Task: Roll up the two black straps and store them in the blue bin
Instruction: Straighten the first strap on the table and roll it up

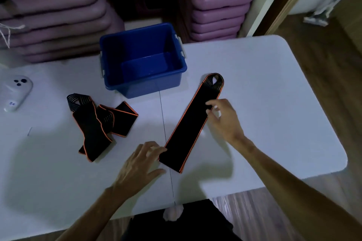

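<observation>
A black strap with orange edges lies flat and straight on the white table, running diagonally from near me up to the right, its looped end by the bin. My left hand rests on the table with fingertips touching the strap's near end. My right hand pinches the strap's right edge near the far end. The second black strap lies crumpled and folded to the left. The blue bin stands open and empty at the table's back.
A white controller-like device lies at the table's far left. Stacks of purple plastic cases stand behind the table. A thin seam line runs across the tabletop. Wooden floor shows at the right.
</observation>
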Available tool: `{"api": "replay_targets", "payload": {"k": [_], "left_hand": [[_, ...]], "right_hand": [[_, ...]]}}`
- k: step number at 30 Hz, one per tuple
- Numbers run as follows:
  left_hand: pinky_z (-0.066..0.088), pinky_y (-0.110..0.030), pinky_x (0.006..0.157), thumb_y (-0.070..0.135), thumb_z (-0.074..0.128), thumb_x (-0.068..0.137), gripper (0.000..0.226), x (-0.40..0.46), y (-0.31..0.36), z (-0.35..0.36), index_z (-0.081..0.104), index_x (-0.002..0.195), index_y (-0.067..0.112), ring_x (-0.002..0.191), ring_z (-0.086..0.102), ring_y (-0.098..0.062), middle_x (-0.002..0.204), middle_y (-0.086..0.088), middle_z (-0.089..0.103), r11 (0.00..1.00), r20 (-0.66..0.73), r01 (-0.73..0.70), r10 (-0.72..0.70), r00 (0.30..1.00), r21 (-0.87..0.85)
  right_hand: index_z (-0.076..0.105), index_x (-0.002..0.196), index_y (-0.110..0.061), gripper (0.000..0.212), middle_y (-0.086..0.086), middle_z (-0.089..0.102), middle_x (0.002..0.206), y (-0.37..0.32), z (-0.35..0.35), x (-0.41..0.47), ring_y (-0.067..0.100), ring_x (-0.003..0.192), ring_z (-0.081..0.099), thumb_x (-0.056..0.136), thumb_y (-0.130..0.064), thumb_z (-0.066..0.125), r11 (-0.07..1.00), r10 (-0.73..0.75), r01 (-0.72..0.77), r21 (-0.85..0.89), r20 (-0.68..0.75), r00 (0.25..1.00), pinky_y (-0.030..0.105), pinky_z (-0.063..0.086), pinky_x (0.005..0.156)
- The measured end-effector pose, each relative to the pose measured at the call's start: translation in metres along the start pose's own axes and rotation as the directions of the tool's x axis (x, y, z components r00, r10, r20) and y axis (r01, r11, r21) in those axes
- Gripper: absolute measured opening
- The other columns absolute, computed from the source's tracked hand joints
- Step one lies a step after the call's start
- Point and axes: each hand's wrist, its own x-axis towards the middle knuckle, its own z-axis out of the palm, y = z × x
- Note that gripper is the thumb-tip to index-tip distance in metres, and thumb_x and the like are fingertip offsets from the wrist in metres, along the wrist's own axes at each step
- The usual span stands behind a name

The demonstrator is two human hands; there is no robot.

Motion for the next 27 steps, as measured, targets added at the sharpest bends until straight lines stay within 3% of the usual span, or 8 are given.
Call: {"api": "replay_targets", "payload": {"k": [3,6,9,13,17,20,22,27], "left_hand": [[0.051,-0.026,0.076,0.032,0.077,0.076,0.047,0.011,-0.018,0.0,0.057,0.119,0.027,0.106,0.052,-0.018,0.122,0.002,0.051,0.97,0.006,-0.227,0.227,0.974,0.09],[0.052,-0.03,0.081,0.026,0.07,0.082,0.036,0.022,-0.029,0.004,0.057,0.116,0.025,0.107,0.053,-0.019,0.119,0.001,0.054,0.91,0.044,-0.388,0.386,0.921,0.148],[0.05,-0.03,0.084,0.031,0.056,0.088,0.028,0.029,-0.036,0.005,0.059,0.115,0.023,0.105,0.055,-0.015,0.114,0.003,0.06,0.861,0.07,-0.49,0.485,0.872,0.137],[0.048,-0.027,0.084,0.025,0.049,0.088,0.029,0.035,-0.039,0.007,0.062,0.113,0.018,0.099,0.057,-0.013,0.108,0.002,0.066,0.806,0.076,-0.577,0.572,0.817,0.13],[0.047,-0.028,0.085,0.025,0.047,0.088,0.028,0.037,-0.034,0.01,0.059,0.113,0.018,0.099,0.062,-0.017,0.112,0.0,0.065,0.828,0.102,-0.555,0.547,0.831,0.081],[0.045,-0.026,0.089,0.027,0.044,0.096,0.027,0.039,-0.028,0.007,0.057,0.119,0.019,0.103,0.06,-0.016,0.119,0.001,0.058,0.904,0.16,-0.415,0.428,0.89,-0.108],[0.046,-0.028,0.087,0.024,0.046,0.098,0.024,0.041,-0.026,0.004,0.054,0.121,0.022,0.099,0.057,-0.01,0.116,0.007,0.053,0.92,0.213,-0.302,0.356,0.91,-0.248],[0.045,-0.026,0.086,0.023,0.047,0.098,0.025,0.056,-0.021,0.001,0.058,0.12,0.021,0.096,0.055,-0.008,0.107,0.007,0.058,0.93,0.203,-0.184,0.257,0.945,-0.318]], "right_hand": [[0.066,0.112,-0.019,0.019,-0.001,0.06,0.107,-0.005,0.021,-0.057,0.016,0.102,0.057,0.093,-0.02,0.062,0.999,-0.027,0.029,-0.032,0.051,0.998,0.029,0.046,0.091],[0.068,0.11,-0.019,0.022,-0.002,0.062,0.109,-0.019,0.044,-0.108,0.017,0.105,0.055,0.094,-0.03,0.058,0.997,-0.049,0.051,-0.054,0.041,0.998,0.025,0.045,0.092],[0.068,0.111,-0.018,0.03,-0.003,0.063,0.112,-0.037,0.066,-0.141,0.017,0.108,0.054,0.09,-0.038,0.061,0.995,-0.051,0.051,-0.083,0.013,0.999,0.02,0.042,0.093],[0.068,0.112,-0.015,0.039,0.001,0.065,0.113,-0.048,0.094,-0.161,0.02,0.106,0.057,0.086,-0.043,0.062,0.966,-0.117,0.112,-0.232,-0.008,0.993,0.031,0.049,0.085],[0.065,0.119,-0.013,0.035,0.004,0.066,0.115,-0.046,0.107,-0.165,0.024,0.105,0.06,0.086,-0.025,0.069,0.961,-0.044,0.025,-0.275,-0.062,0.997,0.038,0.055,0.082],[0.066,0.116,-0.01,0.033,0.005,0.066,0.112,-0.048,0.107,-0.161,0.024,0.104,0.06,0.084,-0.013,0.074,0.967,-0.005,-0.016,-0.254,-0.083,0.997,0.036,0.053,0.087],[0.067,0.114,-0.011,0.025,0.004,0.066,0.112,-0.051,0.101,-0.156,0.022,0.106,0.058,0.09,-0.019,0.068,0.981,0.026,-0.039,-0.19,-0.072,0.997,0.032,0.05,0.09],[0.064,0.114,-0.017,0.023,-0.002,0.068,0.099,-0.052,0.087,-0.141,0.014,0.094,0.058,0.098,-0.033,0.057,0.989,0.134,-0.134,-0.054,0.0,0.991,0.03,0.049,0.081]]}}
